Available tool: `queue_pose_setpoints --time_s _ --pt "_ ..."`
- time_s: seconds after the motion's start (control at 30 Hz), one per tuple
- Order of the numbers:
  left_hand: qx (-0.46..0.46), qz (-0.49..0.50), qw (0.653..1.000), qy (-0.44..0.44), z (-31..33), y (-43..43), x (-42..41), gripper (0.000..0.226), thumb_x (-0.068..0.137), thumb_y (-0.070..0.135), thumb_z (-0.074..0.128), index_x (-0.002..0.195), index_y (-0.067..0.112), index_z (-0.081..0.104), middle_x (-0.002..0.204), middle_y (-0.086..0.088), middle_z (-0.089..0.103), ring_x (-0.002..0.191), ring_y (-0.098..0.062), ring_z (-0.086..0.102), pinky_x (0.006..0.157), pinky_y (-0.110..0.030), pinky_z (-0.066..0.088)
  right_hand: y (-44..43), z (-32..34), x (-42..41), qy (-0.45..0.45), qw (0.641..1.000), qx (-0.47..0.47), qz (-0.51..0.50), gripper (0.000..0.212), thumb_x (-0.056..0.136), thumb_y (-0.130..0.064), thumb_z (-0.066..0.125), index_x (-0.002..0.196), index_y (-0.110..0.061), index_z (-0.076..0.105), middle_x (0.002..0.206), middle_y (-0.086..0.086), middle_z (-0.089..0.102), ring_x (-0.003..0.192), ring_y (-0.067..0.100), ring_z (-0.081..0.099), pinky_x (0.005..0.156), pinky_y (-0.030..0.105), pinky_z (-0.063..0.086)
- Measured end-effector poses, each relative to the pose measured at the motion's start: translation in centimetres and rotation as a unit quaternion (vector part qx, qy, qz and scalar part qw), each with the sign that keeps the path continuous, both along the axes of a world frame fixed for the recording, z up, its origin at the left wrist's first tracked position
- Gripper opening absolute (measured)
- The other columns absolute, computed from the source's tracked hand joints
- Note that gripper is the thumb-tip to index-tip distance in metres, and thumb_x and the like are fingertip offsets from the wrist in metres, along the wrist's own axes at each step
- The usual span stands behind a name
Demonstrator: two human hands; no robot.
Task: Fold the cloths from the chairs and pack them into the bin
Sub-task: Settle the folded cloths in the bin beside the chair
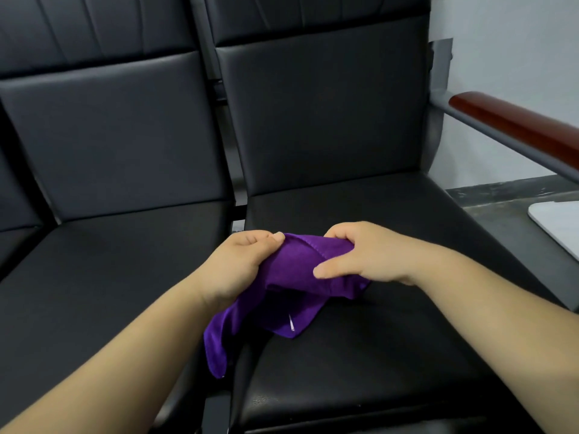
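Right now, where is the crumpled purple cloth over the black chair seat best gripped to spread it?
Take the purple cloth by its two loose corners, from above: one hangs into the gap between seats, the other lies on the black chair seat. Both the left hand and right hand pinch its bunched hem.

cloth (291, 261): solid deep purple, no pattern
right chair (329, 120): plain black, slightly glossy
left chair (109, 136): same plain black
armrest (517, 123): reddish-brown top on a grey bar
wall (501, 42): pale grey-white
floor (501, 208): mottled dark grey
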State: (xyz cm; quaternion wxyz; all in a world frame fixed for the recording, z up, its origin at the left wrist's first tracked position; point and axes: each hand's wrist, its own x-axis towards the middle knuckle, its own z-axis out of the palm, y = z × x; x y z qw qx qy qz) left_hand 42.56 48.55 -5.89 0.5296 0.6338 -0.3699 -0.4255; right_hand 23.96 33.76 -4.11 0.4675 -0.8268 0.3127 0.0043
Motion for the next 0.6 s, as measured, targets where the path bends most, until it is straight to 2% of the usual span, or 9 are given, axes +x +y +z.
queue_pose_setpoints --time_s 0.1,0.17,0.23,0.3,0.37,0.43,0.5,0.57,0.6 --pt "-0.005 -0.01 1.0 -0.007 0.1 0.0 -0.2 0.052 0.088 0.043 0.073 0.089 -0.008 0.062 0.084 -0.02 0.059 0.075 -0.03 0.05 0.074 -0.04 0.042 0.5 0.1 0.3 0.033 0.99 -0.135 0.023 0.039 0.073 -0.058 0.084 0.095 -0.029 0.071 0.091 -0.005 0.073 0.085 0.016 0.069 0.081 0.041 0.057" --pt "-0.008 -0.028 0.999 -0.031 0.4 0.0 0.2 0.034 0.081 0.041 0.08 0.078 0.008 0.069 0.076 -0.013 0.062 0.068 -0.023 0.055 0.067 -0.032 0.047 0.3 0.4 0.2 0.019 0.989 -0.148 0.022 0.035 0.078 -0.053 0.083 0.093 -0.023 0.072 0.089 0.0 0.074 0.083 0.02 0.069 0.077 0.04 0.056" --pt "0.005 -0.068 0.997 -0.031 0.8 0.4 1.0 0.031 0.067 0.036 0.092 0.077 0.014 0.072 0.073 -0.007 0.066 0.064 -0.016 0.061 0.062 -0.025 0.052 -0.2 0.9 -0.3 -0.017 0.998 -0.06 0.015 0.028 0.083 -0.046 0.082 0.095 -0.021 0.075 0.084 -0.001 0.074 0.075 0.019 0.068 0.066 0.034 0.051" --pt "0.04 -0.127 0.991 -0.022 0.9 1.0 2.3 0.044 0.051 0.033 0.099 0.082 0.012 0.075 0.074 -0.009 0.067 0.063 -0.015 0.063 0.062 -0.022 0.054 -0.7 1.1 -1.0 -0.045 0.997 0.058 0.008 0.022 0.087 -0.039 0.079 0.098 -0.02 0.075 0.08 0.0 0.07 0.066 0.018 0.058 0.057 0.027 0.038" --pt "0.08 -0.171 0.982 -0.031 1.2 1.7 3.3 0.046 0.048 0.028 0.1 0.085 0.012 0.077 0.077 -0.01 0.068 0.065 -0.016 0.065 0.063 -0.022 0.055 -1.1 1.2 -1.7 -0.072 0.989 0.13 -0.003 0.008 0.092 -0.033 0.075 0.09 -0.026 0.077 0.075 0.003 0.062 0.059 0.015 0.047 0.053 0.026 0.032" --pt "0.105 -0.182 0.976 -0.048 1.5 2.2 3.8 0.038 0.053 0.02 0.096 0.085 0.012 0.077 0.081 -0.014 0.071 0.069 -0.02 0.067 0.067 -0.027 0.055 -1.6 1.2 -2.0 -0.089 0.985 0.145 -0.021 0.014 0.095 -0.03 0.072 0.083 -0.031 0.078 0.074 0.004 0.058 0.056 0.013 0.043 0.05 0.024 0.031" --pt "0.115 -0.162 0.978 -0.062 1.7 2.5 3.9 0.03 0.058 0.016 0.09 0.085 0.01 0.078 0.085 -0.018 0.073 0.073 -0.024 0.068 0.072 -0.031 0.055 -1.8 1.3 -2.0 -0.081 0.99 0.11 -0.04 0.013 0.096 -0.029 0.072 0.085 -0.029 0.078 0.077 0.006 0.058 0.061 0.019 0.044 0.052 0.024 0.035" --pt "0.122 -0.131 0.981 -0.08 1.6 2.5 3.9 0.024 0.065 0.02 0.086 0.085 0.009 0.077 0.086 -0.02 0.072 0.077 -0.03 0.064 0.075 -0.037 0.05 -1.9 1.2 -2.0 -0.088 0.989 0.095 -0.072 0.012 0.098 -0.026 0.071 0.089 -0.023 0.077 0.071 0.005 0.054 0.06 0.017 0.043 0.052 0.023 0.036" --pt "0.12 -0.109 0.983 -0.086 1.5 2.5 3.8 0.021 0.068 0.024 0.084 0.083 0.011 0.075 0.083 -0.018 0.069 0.076 -0.03 0.059 0.072 -0.037 0.045 -2.0 1.1 -2.0 -0.09 0.987 0.089 -0.095 0.012 0.099 -0.024 0.07 0.09 -0.02 0.077 0.066 0.002 0.051 0.055 0.013 0.042 0.049 0.021 0.035"
